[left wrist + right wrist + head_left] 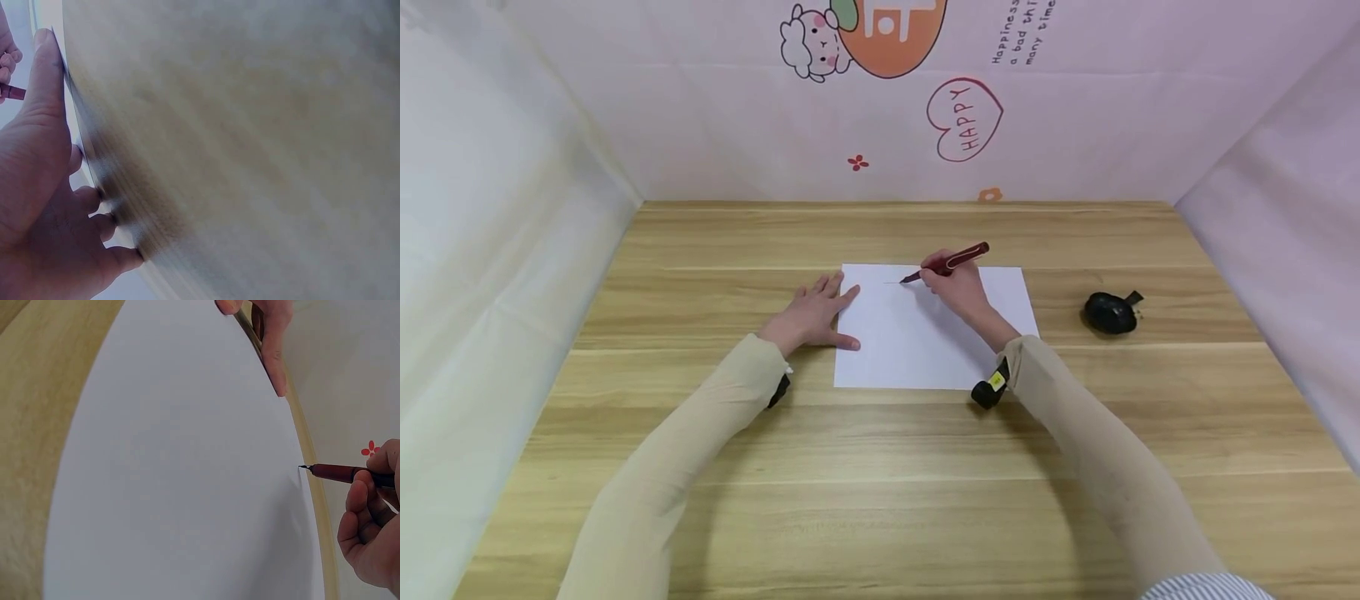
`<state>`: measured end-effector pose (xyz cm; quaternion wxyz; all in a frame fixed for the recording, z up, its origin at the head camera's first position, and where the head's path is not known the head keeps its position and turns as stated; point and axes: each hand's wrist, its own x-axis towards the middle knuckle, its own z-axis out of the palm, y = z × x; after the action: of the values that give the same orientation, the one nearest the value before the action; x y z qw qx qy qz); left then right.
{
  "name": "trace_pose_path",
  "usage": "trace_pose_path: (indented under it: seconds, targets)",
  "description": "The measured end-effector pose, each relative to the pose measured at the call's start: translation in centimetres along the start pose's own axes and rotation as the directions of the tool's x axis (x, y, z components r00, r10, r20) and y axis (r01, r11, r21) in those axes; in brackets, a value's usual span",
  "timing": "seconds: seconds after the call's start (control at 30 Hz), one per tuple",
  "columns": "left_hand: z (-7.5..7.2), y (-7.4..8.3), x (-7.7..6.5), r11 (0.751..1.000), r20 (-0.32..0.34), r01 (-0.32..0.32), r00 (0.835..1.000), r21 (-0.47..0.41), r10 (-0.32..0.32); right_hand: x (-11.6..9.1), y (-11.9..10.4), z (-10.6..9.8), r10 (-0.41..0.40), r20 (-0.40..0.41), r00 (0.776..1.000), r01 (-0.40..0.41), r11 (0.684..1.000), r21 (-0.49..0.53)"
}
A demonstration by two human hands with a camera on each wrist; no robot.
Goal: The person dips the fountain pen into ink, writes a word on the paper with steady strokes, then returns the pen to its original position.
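A white sheet of paper [917, 342] lies flat on the wooden table. My right hand [958, 287] holds a dark red fountain pen [962, 257] between thumb and fingers, its nib touching the paper near the upper edge. Just left of the nib runs a short thin line [891, 282]. In the right wrist view the pen's metal nib and dark red grip section [334, 472] show plainly. My left hand [816, 312] is spread out at the paper's left edge, thumb and a fingertip on the sheet. The left wrist view shows the left hand [44, 187] with fingers extended.
Right of the paper sits a rounded black object [1110, 313] with a small tab; its kind is unclear. Wrist cameras [988, 392] are strapped below both sleeves. A white printed cloth [737, 133] stands behind the wooden table [865, 500], with white cloth on both sides.
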<state>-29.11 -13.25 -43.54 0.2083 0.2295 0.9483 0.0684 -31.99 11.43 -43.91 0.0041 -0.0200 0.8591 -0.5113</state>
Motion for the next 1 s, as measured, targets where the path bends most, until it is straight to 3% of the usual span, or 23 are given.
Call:
trace_pose_path:
  seconds: [1.0]
  targets:
    - [-0.2, 0.0, -0.4, 1.000, 0.002, -0.015, 1.000, -0.017, 0.016, -0.6, 0.8, -1.8, 0.033, -0.059, 0.998, -0.033, 0.999, 0.008]
